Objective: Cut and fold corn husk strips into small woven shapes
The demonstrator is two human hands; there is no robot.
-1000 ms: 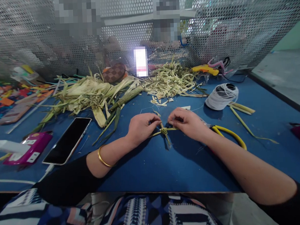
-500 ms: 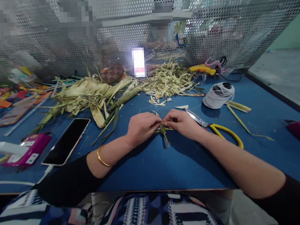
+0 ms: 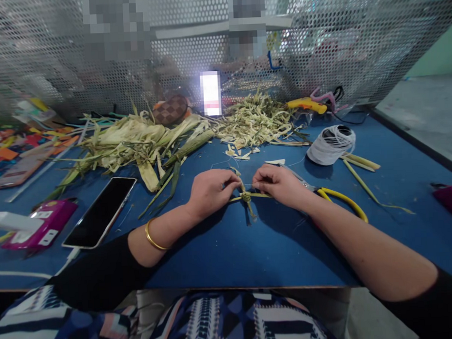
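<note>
Two grips, both pinched thumb to fingertip: my left hand (image 3: 214,193) and right hand (image 3: 281,187) appear to hold a fine thread (image 3: 247,185) stretched between them. The knotted strip piece (image 3: 245,197) lies between my hands on the worktop (image 3: 230,257), arms spread crosswise; whether my left grip also catches its far arm, I cannot tell. Step in hand, by my judgement: tying thread about the piece, just beyond its knot. Next move would call for an even, gentle pull; thin strips might split. Spool (image 3: 330,146) stands to the right; scissors (image 3: 353,201) lie near my right wrist, unheld.
</note>
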